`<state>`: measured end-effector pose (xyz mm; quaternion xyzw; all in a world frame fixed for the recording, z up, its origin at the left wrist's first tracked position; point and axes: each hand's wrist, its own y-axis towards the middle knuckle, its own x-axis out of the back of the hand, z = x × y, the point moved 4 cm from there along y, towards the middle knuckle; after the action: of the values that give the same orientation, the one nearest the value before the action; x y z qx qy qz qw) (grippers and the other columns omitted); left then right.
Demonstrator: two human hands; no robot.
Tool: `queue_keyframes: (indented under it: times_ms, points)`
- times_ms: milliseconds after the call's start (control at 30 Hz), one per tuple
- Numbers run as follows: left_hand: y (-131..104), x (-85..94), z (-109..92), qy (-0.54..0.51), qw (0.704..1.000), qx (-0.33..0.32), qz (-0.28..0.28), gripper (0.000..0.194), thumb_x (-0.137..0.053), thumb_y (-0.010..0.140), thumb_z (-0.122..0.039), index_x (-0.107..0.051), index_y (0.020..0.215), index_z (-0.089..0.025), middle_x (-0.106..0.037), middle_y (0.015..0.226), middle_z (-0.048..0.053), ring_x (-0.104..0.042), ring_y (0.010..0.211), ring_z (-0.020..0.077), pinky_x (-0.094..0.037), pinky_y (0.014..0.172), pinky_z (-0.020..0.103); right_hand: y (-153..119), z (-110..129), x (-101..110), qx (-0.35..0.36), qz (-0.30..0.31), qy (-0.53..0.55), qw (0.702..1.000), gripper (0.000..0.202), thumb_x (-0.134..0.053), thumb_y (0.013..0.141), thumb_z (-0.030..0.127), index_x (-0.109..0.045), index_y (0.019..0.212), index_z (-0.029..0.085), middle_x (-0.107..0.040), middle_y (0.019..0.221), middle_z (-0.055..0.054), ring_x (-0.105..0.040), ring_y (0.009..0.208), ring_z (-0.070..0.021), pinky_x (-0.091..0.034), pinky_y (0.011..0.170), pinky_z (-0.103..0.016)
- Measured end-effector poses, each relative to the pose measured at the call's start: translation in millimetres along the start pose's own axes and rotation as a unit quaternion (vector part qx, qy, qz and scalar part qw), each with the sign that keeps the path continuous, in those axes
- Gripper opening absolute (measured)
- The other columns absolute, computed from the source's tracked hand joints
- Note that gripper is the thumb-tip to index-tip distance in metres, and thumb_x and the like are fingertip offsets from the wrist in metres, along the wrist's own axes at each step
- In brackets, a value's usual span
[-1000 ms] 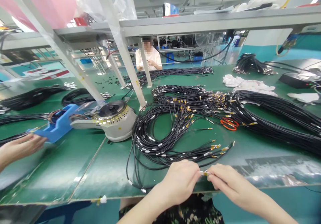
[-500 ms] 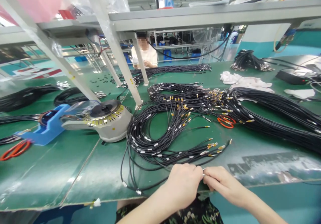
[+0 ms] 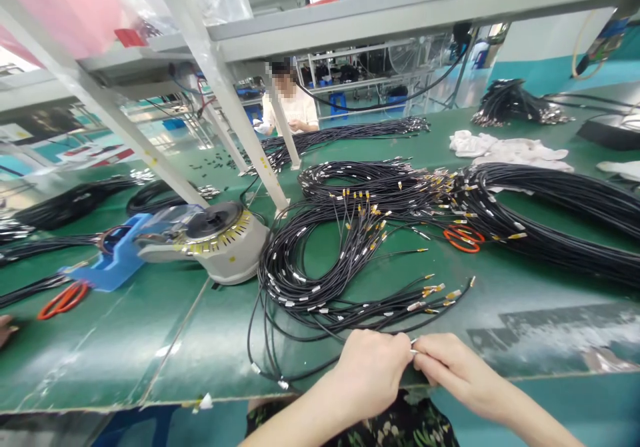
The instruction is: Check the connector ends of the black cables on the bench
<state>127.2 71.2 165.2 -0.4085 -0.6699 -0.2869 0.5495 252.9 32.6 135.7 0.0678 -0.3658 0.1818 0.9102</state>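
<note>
Both hands pinch one cable end at the near edge of the tabletop [image 3: 125, 340].

Largest first: black cables [image 3: 320, 267] sprawl in loops across the green mat, a tape dispenser [image 3: 220, 240] sits to their left, orange scissors [image 3: 463, 239] lie among the cables. Left hand [image 3: 373, 367] and right hand [image 3: 450, 367] meet fingertip to fingertip, each grip closed on the small connector [image 3: 414, 347] between them.

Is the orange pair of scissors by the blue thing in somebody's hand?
No, the orange scissors lie on the green table beside the blue dispenser, with no hand on them.
</note>
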Motion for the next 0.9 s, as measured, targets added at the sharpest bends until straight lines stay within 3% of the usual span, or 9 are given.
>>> queue_keyframes:
  times_ms: [167, 267, 333, 400, 500, 600, 700, 800, 900]
  points:
    - [1.3, 5.5, -0.9, -0.044, 0.999, 0.001, -0.024, 0.02, -0.03, 0.088, -0.023, -0.048, 0.078, -0.02, -0.061, 0.068, 0.0, -0.058, 0.062, 0.0167, -0.042, 0.054, 0.026, 2.9, 12.9, 16.0, 0.023, -0.014, -0.052, 0.998, 0.037, -0.027, 0.093, 0.029, -0.04, 0.061, 0.019, -0.05, 0.057, 0.001, -0.044, 0.054, -0.0122, -0.031, 0.054, -0.023]
    - [1.0, 28.5, 10.8, -0.131, 0.978, 0.021, -0.162, 0.018, -0.037, 0.087, -0.022, -0.047, 0.102, -0.02, -0.06, 0.092, 0.004, -0.055, 0.085, 0.0175, -0.045, 0.075, 0.03, 24.3, 23.3, 50.9, 0.045, -0.032, -0.15, 0.987, 0.034, -0.029, 0.092, 0.028, -0.048, 0.065, 0.019, -0.054, 0.062, -0.001, -0.047, 0.059, -0.014, -0.032, 0.058, -0.024]
    - [-5.0, 44.7, 25.7, -0.161, 0.945, 0.053, -0.281, 0.03, -0.042, 0.085, -0.02, -0.04, 0.115, -0.019, -0.054, 0.109, 0.008, -0.048, 0.102, 0.0194, -0.04, 0.088, 0.035, 49.0, 20.4, 75.9, 0.029, -0.044, -0.229, 0.972, 0.032, -0.032, 0.091, 0.026, -0.054, 0.069, 0.019, -0.059, 0.068, -0.003, -0.051, 0.065, -0.0163, -0.034, 0.061, -0.025]
    - [-13.9, 51.9, 39.9, -0.154, 0.926, 0.084, -0.335, 0.025, -0.041, 0.085, -0.017, -0.044, 0.11, -0.019, -0.053, 0.108, 0.009, -0.046, 0.102, 0.02, -0.038, 0.088, 0.037, 76.8, 9.7, 91.3, 0.015, -0.031, -0.265, 0.964, 0.029, -0.038, 0.09, 0.025, -0.059, 0.071, 0.019, -0.063, 0.073, -0.004, -0.055, 0.071, -0.0177, -0.035, 0.063, -0.025]
    - [-26.1, 42.9, 51.3, -0.133, 0.946, 0.107, -0.276, 0.011, -0.041, 0.086, -0.018, -0.052, 0.083, -0.019, -0.056, 0.082, 0.003, -0.05, 0.081, 0.0165, -0.042, 0.074, 0.032, 108.2, -11.4, 95.1, 0.007, -0.012, -0.275, 0.961, 0.025, -0.046, 0.084, 0.021, -0.061, 0.065, 0.019, -0.065, 0.069, -0.003, -0.058, 0.068, -0.018, -0.037, 0.061, -0.025]
    - [-34.8, 21.2, 48.8, -0.098, 0.97, 0.115, -0.192, 0.008, -0.053, 0.081, -0.025, -0.053, 0.076, -0.019, -0.056, 0.075, 0.0, -0.048, 0.074, 0.0161, -0.042, 0.068, 0.029, 114.8, -25.3, 89.3, -0.009, -0.022, -0.28, 0.96, 0.016, -0.049, 0.081, 0.018, -0.064, 0.075, 0.017, -0.065, 0.069, -0.005, -0.059, 0.067, -0.0188, -0.038, 0.06, -0.025]
    - [-33.7, 1.5, 39.8, -0.036, 0.981, 0.111, -0.156, 0.011, -0.059, 0.076, -0.027, -0.054, 0.082, -0.019, -0.056, 0.081, 0.002, -0.048, 0.079, 0.0194, -0.044, 0.07, 0.032, 99.1, -23.1, 88.1, -0.015, -0.05, -0.282, 0.958, 0.018, -0.045, 0.084, 0.019, -0.061, 0.092, 0.015, -0.065, 0.081, -0.008, -0.058, 0.075, -0.0205, -0.04, 0.066, -0.028]
    - [-26.2, -8.9, 34.9, 0.007, 0.985, 0.105, -0.14, 0.003, -0.05, 0.08, -0.018, -0.053, 0.081, -0.018, -0.056, 0.082, 0.003, -0.049, 0.079, 0.0201, -0.044, 0.066, 0.032, 73.6, -9.9, 86.8, 0.002, -0.045, -0.271, 0.961, 0.021, -0.039, 0.088, 0.019, -0.06, 0.085, 0.017, -0.063, 0.082, -0.006, -0.056, 0.078, -0.0187, -0.04, 0.071, -0.028]
    - [-23.5, -8.1, 36.7, -0.015, 0.983, 0.115, -0.145, 0.013, -0.04, 0.083, -0.011, -0.05, 0.08, -0.018, -0.056, 0.083, 0.002, -0.05, 0.078, 0.0184, -0.044, 0.065, 0.03, 47.9, 3.2, 77.0, 0.025, -0.011, -0.224, 0.974, 0.018, -0.042, 0.087, 0.019, -0.058, 0.079, 0.019, -0.06, 0.076, -0.003, -0.054, 0.072, -0.0166, -0.041, 0.066, -0.027]
